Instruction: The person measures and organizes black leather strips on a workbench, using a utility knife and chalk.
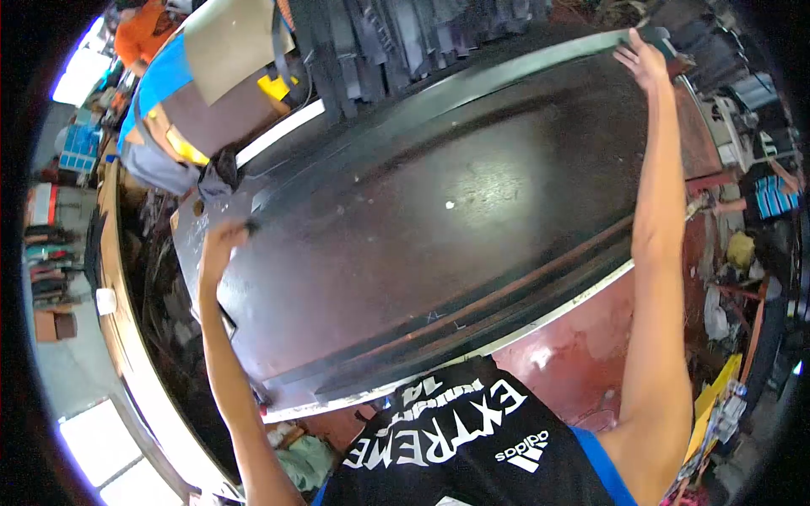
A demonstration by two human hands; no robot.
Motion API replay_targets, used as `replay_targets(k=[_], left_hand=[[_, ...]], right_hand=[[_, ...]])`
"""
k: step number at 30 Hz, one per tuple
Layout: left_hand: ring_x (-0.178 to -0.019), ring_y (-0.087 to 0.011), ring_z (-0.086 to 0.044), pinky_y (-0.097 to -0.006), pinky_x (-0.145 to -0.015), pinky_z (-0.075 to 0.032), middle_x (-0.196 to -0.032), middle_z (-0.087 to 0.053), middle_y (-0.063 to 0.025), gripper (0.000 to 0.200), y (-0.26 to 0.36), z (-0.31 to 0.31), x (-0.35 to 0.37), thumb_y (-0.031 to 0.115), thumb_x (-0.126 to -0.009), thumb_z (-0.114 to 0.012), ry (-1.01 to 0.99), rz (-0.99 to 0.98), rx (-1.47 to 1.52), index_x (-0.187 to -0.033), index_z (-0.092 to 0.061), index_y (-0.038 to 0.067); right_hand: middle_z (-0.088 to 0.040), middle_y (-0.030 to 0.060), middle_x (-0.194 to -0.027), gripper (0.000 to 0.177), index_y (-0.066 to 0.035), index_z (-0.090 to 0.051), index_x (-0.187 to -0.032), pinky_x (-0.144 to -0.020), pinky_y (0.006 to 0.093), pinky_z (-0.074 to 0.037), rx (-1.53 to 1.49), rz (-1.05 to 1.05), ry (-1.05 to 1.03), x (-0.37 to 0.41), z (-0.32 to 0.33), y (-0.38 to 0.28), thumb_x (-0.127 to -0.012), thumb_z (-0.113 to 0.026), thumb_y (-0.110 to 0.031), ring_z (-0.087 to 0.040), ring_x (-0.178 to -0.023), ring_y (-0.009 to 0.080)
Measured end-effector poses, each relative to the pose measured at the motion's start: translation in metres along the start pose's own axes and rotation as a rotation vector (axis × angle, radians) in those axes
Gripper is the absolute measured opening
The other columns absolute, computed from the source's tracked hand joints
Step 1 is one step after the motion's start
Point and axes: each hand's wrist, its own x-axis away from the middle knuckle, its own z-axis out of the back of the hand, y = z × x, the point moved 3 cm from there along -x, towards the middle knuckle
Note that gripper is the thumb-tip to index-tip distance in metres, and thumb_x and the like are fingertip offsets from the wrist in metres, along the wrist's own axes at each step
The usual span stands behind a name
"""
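Note:
My right hand (643, 63) is at the far right end of the dark table (422, 244), with its thumb and fingers on the end of a long grey-green strip (523, 69). The strip runs left along the far side of the table and is smeared by motion. My left hand (223, 243) is closed above the table's left end, with a small dark thing at its fingertips that I cannot make out. Long dark strips (405, 339) marked XL and L lie along the near edge.
Dark cloth pieces (405, 42) hang over the far edge. Stacked brown, blue and yellow material (211, 101) stands at the far left. A person in orange (143, 34) is at the upper left; another in a striped shirt (772, 196) is at the right.

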Motion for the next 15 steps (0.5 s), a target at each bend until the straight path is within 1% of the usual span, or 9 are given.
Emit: replay_targets(k=[1, 2, 4, 7, 8, 10, 12, 14, 15], left_hand=[[-0.088, -0.0127, -0.061, -0.029, -0.078, -0.048, -0.097, -0.07, -0.002, 0.034, 0.006, -0.003, -0.03, 0.016, -0.088, -0.069, -0.077, 0.031, -0.029, -0.118, -0.069, 0.0], [-0.09, -0.0118, -0.061, -0.0283, -0.081, -0.049, -0.097, -0.069, -0.002, 0.036, 0.03, -0.017, -0.052, 0.019, -0.089, -0.069, -0.029, -0.016, -0.043, -0.12, -0.068, 0.0], [-0.093, -0.018, -0.066, -0.0314, -0.084, -0.05, -0.101, -0.072, -0.0076, 0.037, 0.026, -0.038, -0.101, 0.021, -0.09, -0.068, -0.015, -0.135, -0.102, -0.121, -0.067, 0.001], [-0.1, -0.0328, -0.069, -0.0382, -0.088, -0.051, -0.111, -0.07, -0.0209, 0.036, 0.021, -0.054, -0.12, 0.023, -0.091, -0.067, 0.269, -0.11, -0.575, -0.122, -0.068, 0.006], [-0.1, -0.031, -0.069, -0.0372, -0.088, -0.052, -0.109, -0.071, -0.0191, 0.033, 0.013, -0.058, -0.117, 0.023, -0.092, -0.065, 0.285, -0.158, -0.432, -0.121, -0.069, 0.006], [-0.099, -0.0314, -0.068, -0.0365, -0.087, -0.052, -0.108, -0.071, -0.0176, 0.029, 0.048, -0.076, -0.064, 0.02, -0.095, -0.063, 0.268, -0.258, -0.337, -0.118, -0.07, 0.004], [-0.1, -0.029, -0.068, -0.0368, -0.087, -0.052, -0.108, -0.071, -0.0167, 0.025, 0.067, -0.094, 0.006, 0.018, -0.098, -0.061, 0.19, -0.221, -0.358, -0.114, -0.07, 0.002], [-0.094, -0.0237, -0.069, -0.0363, -0.082, -0.052, -0.106, -0.073, -0.015, 0.02, 0.034, -0.108, 0.078, 0.018, -0.098, -0.062, 0.079, -0.275, -0.445, -0.107, -0.071, 0.002], [-0.089, -0.0243, -0.069, -0.0371, -0.078, -0.053, -0.101, -0.073, -0.0144, 0.013, 0.01, -0.118, 0.118, 0.011, -0.096, -0.062, 0.082, -0.271, -0.322, -0.101, -0.07, 0.002]], right_hand=[[-0.06, 0.0212, -0.126, 0.062, 0.01, -0.045, -0.135, -0.093, 0.0454, -0.058, 0.253, 0.032, 0.016, -0.003, -0.009, -0.006, -0.096, -0.066, -0.034, -0.064, -0.113, 0.03], [-0.062, 0.0201, -0.125, 0.066, 0.01, -0.044, -0.138, -0.093, 0.0443, -0.056, 0.507, 0.069, 0.036, -0.001, -0.015, -0.009, -0.095, -0.067, -0.035, -0.064, -0.114, 0.0298], [-0.069, 0.0121, -0.119, 0.053, 0.002, -0.062, -0.129, -0.092, 0.0329, -0.051, 0.649, 0.514, -0.066, 0.015, -0.039, 0.005, -0.094, -0.069, -0.037, -0.064, -0.114, 0.0214], [-0.072, 0.0104, -0.114, 0.04, -0.003, -0.066, -0.125, -0.091, 0.033, -0.052, 0.798, 0.422, -0.428, 0.102, -0.058, 0.028, -0.095, -0.067, -0.031, -0.068, -0.106, 0.0202], [-0.073, 0.0105, -0.112, 0.037, -0.005, -0.067, -0.124, -0.091, 0.0333, -0.053, 0.788, 0.32, -0.565, 0.14, -0.056, 0.036, -0.095, -0.067, -0.028, -0.069, -0.102, 0.0205], [-0.074, 0.0112, -0.107, 0.031, -0.004, -0.068, -0.119, -0.088, 0.0341, -0.054, 0.889, 0.255, -0.682, 0.207, -0.033, 0.048, -0.095, -0.066, -0.025, -0.07, -0.097, 0.0205], [-0.074, 0.0123, -0.103, 0.028, -0.003, -0.069, -0.114, -0.084, 0.0348, -0.055, 0.917, 0.178, -0.772, 0.262, 0.006, 0.065, -0.094, -0.067, -0.023, -0.071, -0.091, 0.0214], [-0.074, 0.0119, -0.097, 0.024, -0.001, -0.07, -0.108, -0.083, 0.0342, -0.054, 1.021, 0.033, -0.838, 0.318, 0.04, 0.068, -0.088, -0.071, -0.015, -0.07, -0.089, 0.0194], [-0.073, 0.0135, -0.098, 0.026, -0.002, -0.07, -0.106, -0.083, 0.0371, -0.055, 1.066, 0.021, -0.889, 0.34, 0.061, 0.077, -0.085, -0.073, -0.016, -0.07, -0.091, 0.0244]])
